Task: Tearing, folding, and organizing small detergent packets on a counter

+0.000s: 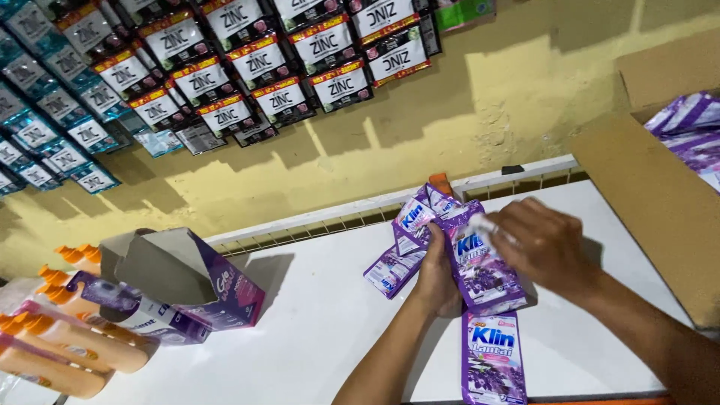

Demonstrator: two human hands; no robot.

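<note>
While we look down from the head camera, our left hand (436, 279) sits at the centre of the frame, its grip clamped on a strip of purple sachets (480, 262) that runs from the upper middle of the frame down over the white counter (315, 322). Our right hand (544, 244) comes in from the lower right, its fingers (517, 225) closed together on the top edge of one sachet in that strip, just beside the left hand. The picture is blurred there, so we cannot tell how firmly those fingers pinch. One loose part of the strip, the lowest sachet (493, 367), lies flat on the counter at the bottom middle of the frame, below both hands. More sachets of the strip fan out to the left of the left hand, touching the counter.

At the lower left of the frame we see an open purple and grey carton (184, 289) lying on its side, and beside it, at the far lower left, several orange-capped bottles (67, 345) lying down. On the yellow wall (487, 97) above, in the upper left of the frame, hang rows of dark sachets (255, 67) and blue sachets (45, 112). At the right edge stands a brown cardboard box (652, 195) with purple packets (690, 127) inside it
</note>
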